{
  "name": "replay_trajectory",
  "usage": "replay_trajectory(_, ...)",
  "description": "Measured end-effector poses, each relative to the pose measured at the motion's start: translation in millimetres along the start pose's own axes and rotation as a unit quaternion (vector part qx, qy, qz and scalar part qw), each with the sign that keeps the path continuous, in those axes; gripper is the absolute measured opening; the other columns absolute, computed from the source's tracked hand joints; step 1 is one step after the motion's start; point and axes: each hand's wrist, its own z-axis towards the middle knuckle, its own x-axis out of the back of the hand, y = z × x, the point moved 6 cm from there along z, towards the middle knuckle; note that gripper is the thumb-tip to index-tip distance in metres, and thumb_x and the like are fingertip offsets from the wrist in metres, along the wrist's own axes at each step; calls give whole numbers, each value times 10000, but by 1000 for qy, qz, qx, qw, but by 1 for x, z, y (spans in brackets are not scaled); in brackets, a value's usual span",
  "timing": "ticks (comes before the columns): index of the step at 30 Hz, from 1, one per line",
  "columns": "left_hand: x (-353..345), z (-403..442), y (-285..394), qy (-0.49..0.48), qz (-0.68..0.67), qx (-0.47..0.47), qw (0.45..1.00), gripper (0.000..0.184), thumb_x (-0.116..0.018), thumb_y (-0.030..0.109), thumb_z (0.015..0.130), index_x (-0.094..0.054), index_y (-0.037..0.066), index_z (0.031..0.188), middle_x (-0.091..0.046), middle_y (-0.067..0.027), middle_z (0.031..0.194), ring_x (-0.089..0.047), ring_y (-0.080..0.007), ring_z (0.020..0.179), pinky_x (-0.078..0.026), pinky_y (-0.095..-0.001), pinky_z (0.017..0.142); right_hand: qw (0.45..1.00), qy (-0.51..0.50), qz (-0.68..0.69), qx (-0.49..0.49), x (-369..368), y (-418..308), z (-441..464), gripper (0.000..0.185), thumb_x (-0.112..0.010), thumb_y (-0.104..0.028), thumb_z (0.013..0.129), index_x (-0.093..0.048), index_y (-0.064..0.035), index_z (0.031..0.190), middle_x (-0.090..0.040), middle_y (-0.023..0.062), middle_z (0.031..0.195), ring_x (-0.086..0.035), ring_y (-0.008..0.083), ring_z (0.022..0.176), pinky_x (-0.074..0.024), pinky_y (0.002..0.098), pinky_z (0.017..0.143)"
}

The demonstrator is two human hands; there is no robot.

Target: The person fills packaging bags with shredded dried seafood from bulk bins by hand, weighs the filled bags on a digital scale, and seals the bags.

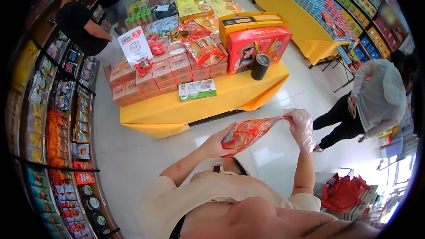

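My left hand (216, 142) is closed around the lower end of a red, printed food bag (248, 134). The bag is held tilted in front of my chest, and its clear upper part stretches toward the right. In a thin transparent plastic glove, my right hand (301, 128) pinches that upper end. Reddish-orange food shows through the bag's window. Beyond my hands, a yellow-covered table (212, 106) carries stacked pink boxes (160, 71), similar red food bags (202, 51), a red gift box (242, 46), a black cup (260, 67) and a green-and-white card box (197, 90).
Shelves of packaged snacks (57, 137) run along the left. Two people (82, 26) are near the far-left shelves. Another person in a light jacket (380, 88) is at the right. A red bag (345, 192) rests at lower right. A white sign (135, 46) tops the pink boxes.
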Motion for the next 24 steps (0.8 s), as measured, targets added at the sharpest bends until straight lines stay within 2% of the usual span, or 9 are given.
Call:
replay_trajectory(3,53,40,1,2,105,27,994,956,-756,293,647,-225,73,1412,-523,-211,1217,-538,-352,1077,-411,-341,921,996,55,29,68,-24,9,50,209,-701,-51,655,-613,-72,843,-636,81,790,-605,289,730,-469,376,645)
replay_trajectory(5,93,70,19,90,155,-129,975,958,-754,296,647,-222,72,1411,-534,-193,1212,-544,-365,1060,-423,-350,907,988,111,70,83,-30,15,102,184,-697,-18,652,-601,-73,799,-629,77,749,-602,292,726,-463,378,635)
replay_trajectory(7,134,96,19,59,122,29,990,952,-750,297,650,-223,57,1406,-509,-167,1253,-516,-354,1102,-413,-345,919,989,67,66,113,-39,21,149,372,-707,5,629,-600,-78,976,-634,132,943,-601,307,895,-479,360,726)
replay_trajectory(10,212,126,1,159,105,-35,981,997,-771,233,663,-154,65,1428,-366,-180,1372,-416,-278,1228,-370,-349,979,977,157,122,79,-36,22,210,650,-701,49,628,-492,-105,1223,-517,178,1232,-536,314,1089,-464,355,855)
replay_trajectory(12,278,148,17,224,-104,-10,969,989,-741,137,704,-75,36,1429,-373,-177,1344,-393,-252,1233,-371,-360,982,945,243,216,28,-48,53,224,827,-691,74,650,-336,-144,1365,-330,176,1408,-461,310,1196,-429,361,935)
replay_trajectory(15,388,197,30,390,-207,40,896,794,-657,78,778,-156,15,1391,-477,-120,1236,-528,-224,1091,-514,-335,826,936,252,240,-48,-76,81,217,703,-667,21,729,-366,-117,1349,-420,172,1348,-528,257,1106,-434,339,908)
replay_trajectory(22,523,461,-205,217,-506,117,827,427,-593,232,854,-484,69,1233,-595,-135,1123,-577,-294,1020,-497,-510,836,854,111,83,-501,-120,89,68,499,-603,-39,791,-457,-43,1269,-444,160,1303,-569,236,961,-476,326,834)
replay_trajectory(23,526,510,-274,173,-509,170,826,475,-604,266,846,-464,102,1269,-521,-121,1247,-519,-308,1109,-447,-568,873,822,124,92,-548,-125,81,37,481,-592,-44,791,-469,-39,1257,-469,162,1274,-569,232,953,-477,319,823)
replay_trajectory(24,518,560,-331,75,-571,110,810,646,-630,332,818,-345,149,1368,-205,-73,1468,-145,-345,1342,-205,-582,1055,785,145,98,-595,-128,75,9,464,-581,-50,792,-480,-35,1245,-494,165,1245,-569,228,945,-478,312,812)
